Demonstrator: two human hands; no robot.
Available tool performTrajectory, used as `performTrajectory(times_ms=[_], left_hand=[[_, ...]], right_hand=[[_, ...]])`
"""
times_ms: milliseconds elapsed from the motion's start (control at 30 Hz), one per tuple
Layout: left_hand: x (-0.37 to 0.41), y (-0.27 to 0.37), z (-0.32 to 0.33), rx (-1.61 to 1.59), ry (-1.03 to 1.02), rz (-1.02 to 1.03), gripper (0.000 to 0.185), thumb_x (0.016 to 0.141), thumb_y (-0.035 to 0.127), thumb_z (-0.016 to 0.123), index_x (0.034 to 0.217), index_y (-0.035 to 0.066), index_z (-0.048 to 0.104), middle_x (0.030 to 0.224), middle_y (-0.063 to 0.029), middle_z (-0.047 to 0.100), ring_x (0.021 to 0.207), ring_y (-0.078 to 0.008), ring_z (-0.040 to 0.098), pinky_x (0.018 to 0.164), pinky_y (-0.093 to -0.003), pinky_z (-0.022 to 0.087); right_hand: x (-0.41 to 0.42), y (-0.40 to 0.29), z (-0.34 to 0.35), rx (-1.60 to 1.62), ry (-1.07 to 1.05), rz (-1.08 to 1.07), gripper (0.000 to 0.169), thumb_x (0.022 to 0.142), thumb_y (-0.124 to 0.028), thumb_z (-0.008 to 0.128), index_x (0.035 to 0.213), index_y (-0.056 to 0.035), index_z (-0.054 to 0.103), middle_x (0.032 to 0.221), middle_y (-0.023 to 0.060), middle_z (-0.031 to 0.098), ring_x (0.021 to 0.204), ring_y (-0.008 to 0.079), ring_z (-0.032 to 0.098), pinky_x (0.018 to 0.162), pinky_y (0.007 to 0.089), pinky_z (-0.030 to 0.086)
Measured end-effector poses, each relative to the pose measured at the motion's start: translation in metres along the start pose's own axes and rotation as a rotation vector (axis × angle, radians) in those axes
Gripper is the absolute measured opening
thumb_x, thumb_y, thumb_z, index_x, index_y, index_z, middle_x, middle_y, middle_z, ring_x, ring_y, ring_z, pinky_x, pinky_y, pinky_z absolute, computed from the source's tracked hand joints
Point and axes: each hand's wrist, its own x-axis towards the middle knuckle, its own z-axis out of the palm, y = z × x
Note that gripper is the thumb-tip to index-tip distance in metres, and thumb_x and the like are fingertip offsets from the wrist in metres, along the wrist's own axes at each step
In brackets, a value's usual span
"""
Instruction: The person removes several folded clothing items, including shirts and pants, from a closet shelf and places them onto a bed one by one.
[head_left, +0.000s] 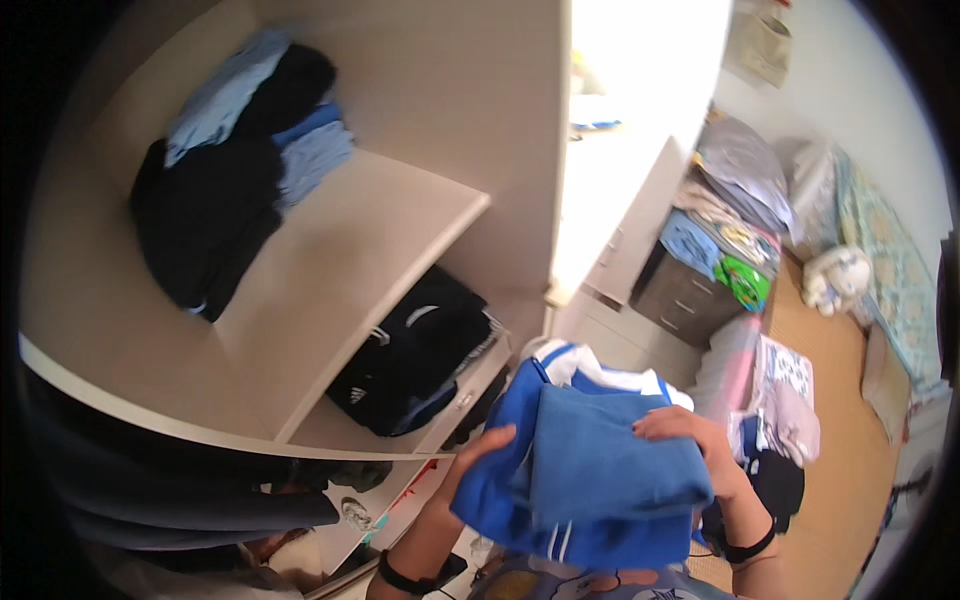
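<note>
Between my two hands is a small stack of folded clothes, held in front of my body. On top lies a folded steel-blue garment (611, 457). Beneath it is a brighter blue garment (487, 495) with white parts and blue stripes at its far edge. My left hand (484, 450) grips the stack's left side, thumb on top and fingers hidden below. My right hand (679, 435) rests over the right edge of the top garment. To the left, a wardrobe shelf (330, 247) carries dark trousers (210, 210) and light blue denim (319, 157).
A lower compartment holds folded black clothes (420, 337). Dark garments (187, 495) hang at lower left. A wardrobe side panel (510, 97) rises ahead. To the right are a drawer cabinet (682, 300), a bed with a tan mat (847, 420), a white plush toy (836, 279) and folded clothes (791, 420).
</note>
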Motion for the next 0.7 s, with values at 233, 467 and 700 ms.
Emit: performTrajectory(times_ms=[233,467,700], left_hand=[[0.092,-0.074,0.011,0.150,-0.135,-0.174,0.077,0.092,0.064,0.033,0.142,0.005,0.031,0.144,-0.0131,0.039,0.129,-0.0338,0.040,0.104,-0.0616,0.028],[0.139,-0.170,0.093,0.203,-0.131,-0.360,0.072,0.093,0.064,0.030,0.143,0.011,0.033,0.145,-0.0124,0.038,0.130,-0.0337,0.041,0.105,-0.0541,0.035],[0.177,-0.285,0.162,0.575,-0.198,-0.597,0.060,0.096,0.053,0.037,0.135,0.008,0.043,0.134,-0.0115,0.050,0.122,-0.0290,0.049,0.104,-0.0470,0.039]], right_hand=[[-0.117,0.027,-0.005,0.403,0.434,0.505,0.071,0.065,-0.003,0.077,0.129,0.0000,0.047,0.116,0.0066,0.056,0.109,0.0135,0.050,0.097,0.0289,0.040],[-0.245,0.027,-0.010,0.232,0.573,0.522,0.058,0.069,-0.015,0.077,0.119,-0.0014,0.052,0.098,0.0182,0.065,0.089,0.0277,0.064,0.079,0.0350,0.050],[-0.359,0.015,-0.047,0.016,0.764,0.659,0.059,0.069,-0.016,0.075,0.121,-0.0026,0.053,0.098,0.0190,0.065,0.088,0.0318,0.066,0.078,0.0357,0.052]])
